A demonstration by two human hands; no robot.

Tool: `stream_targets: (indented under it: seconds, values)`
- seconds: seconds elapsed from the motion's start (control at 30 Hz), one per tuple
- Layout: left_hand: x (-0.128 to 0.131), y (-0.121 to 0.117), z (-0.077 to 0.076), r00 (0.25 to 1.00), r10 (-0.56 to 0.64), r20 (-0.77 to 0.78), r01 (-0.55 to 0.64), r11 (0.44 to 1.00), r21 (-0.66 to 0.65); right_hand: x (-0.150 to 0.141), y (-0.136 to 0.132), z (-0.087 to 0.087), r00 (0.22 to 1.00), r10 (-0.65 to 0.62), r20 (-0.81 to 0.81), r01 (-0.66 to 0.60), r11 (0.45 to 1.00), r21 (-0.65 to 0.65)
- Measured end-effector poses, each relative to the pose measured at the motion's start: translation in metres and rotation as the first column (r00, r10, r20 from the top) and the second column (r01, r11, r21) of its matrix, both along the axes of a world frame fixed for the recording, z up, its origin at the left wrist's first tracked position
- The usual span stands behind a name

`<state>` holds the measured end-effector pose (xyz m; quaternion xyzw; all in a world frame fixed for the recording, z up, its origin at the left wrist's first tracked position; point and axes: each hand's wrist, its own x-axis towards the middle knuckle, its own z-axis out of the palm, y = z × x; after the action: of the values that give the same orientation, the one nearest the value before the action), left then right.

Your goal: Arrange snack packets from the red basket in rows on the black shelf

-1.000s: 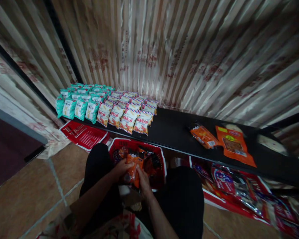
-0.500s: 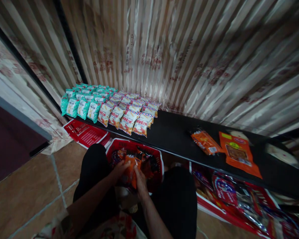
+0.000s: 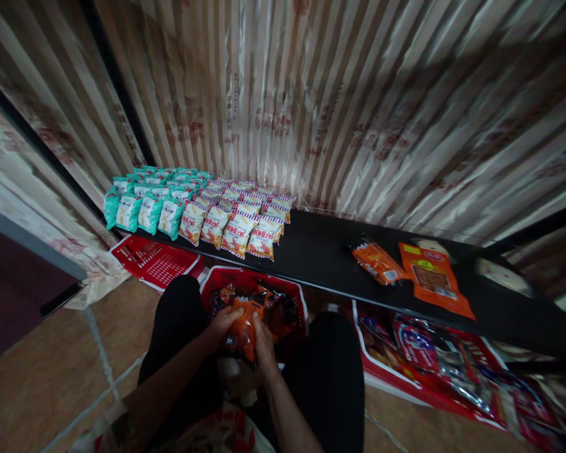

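Between my two hands is an orange snack packet (image 3: 246,321), above the front part of a red basket (image 3: 303,308) between my knees. My left hand (image 3: 222,324) grips its left side, and my right hand (image 3: 263,340) grips its right side, thumbs on its face. More orange and dark packets (image 3: 283,308) lie inside the basket behind it. On the black shelf (image 3: 318,248), an orange packet (image 3: 375,259) with black ends lies beside a larger flat orange packet (image 3: 434,277).
Teal packets (image 3: 148,195) and white-and-orange packets (image 3: 238,217) stand in rows on the shelf's left. An empty-looking red basket (image 3: 155,261) sits under that end. Another basket (image 3: 387,371) with shiny packets is below right. A striped curtain (image 3: 283,94) hangs behind.
The view has shifted slightly, moving the shelf and its packets left in the picture. Both hands still hold the orange snack packet, which looks slightly turned.
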<state>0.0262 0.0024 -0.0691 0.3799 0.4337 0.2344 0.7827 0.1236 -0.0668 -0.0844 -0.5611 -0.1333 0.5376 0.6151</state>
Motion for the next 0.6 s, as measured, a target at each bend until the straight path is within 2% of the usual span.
stream_targets:
  seconds: [0.27, 0.43, 0.6]
  values:
    - [-0.005, 0.001, 0.0, 0.999, 0.048, 0.023, -0.048, 0.999, 0.009, -0.002, 0.007, -0.019, 0.994, -0.057, 0.094, 0.064, 0.996, -0.067]
    - [-0.006, 0.006, 0.001, 0.997, 0.057, -0.042, -0.055, 0.998, 0.042, -0.003, 0.011, -0.017, 0.988, -0.049, 0.149, 0.06, 0.995, -0.074]
    - [-0.005, 0.012, -0.013, 0.981, 0.109, -0.159, -0.098, 0.992, 0.074, -0.002, 0.013, -0.014, 0.978, -0.035, 0.206, 0.06, 0.992, -0.115]
